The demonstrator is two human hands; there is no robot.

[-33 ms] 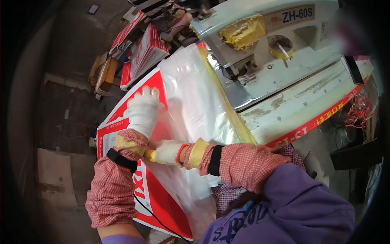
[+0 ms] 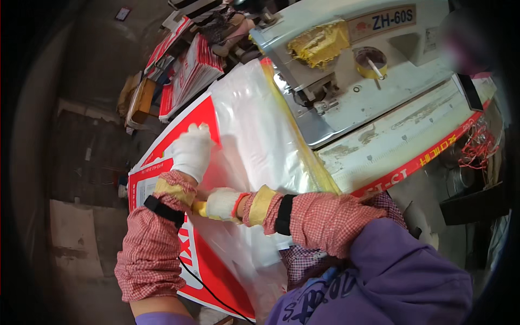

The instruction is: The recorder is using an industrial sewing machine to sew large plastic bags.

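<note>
My left hand (image 2: 192, 153), in a white glove, lies over the red-and-white printed sack (image 2: 203, 116) with its fingers bent inward. What they hold, if anything, is hidden under the glove. My right hand (image 2: 221, 203), in a white glove with a yellow finger part, is closed beside my left wrist, which hides its fingertips; it appears to grip the clear plastic film (image 2: 252, 116). This film is spread across the sack, and its yellowish edge (image 2: 306, 154) runs by the machine. Below my wrists, another part of red-and-white sacking (image 2: 219, 265) hangs toward me.
A pale industrial sewing machine (image 2: 398, 46) stands at the upper right, with a tape roll (image 2: 370, 62) on it. Its bed carries a ruler strip (image 2: 401, 143) and a red band (image 2: 417, 162). Folded sacks (image 2: 192, 73) are stacked at the far left. A black cord (image 2: 208, 290) crosses below.
My left hand has drawn slightly nearer to me, and its fingers are curled in more. The right hand keeps almost the same place. The whole view has shifted a little.
</note>
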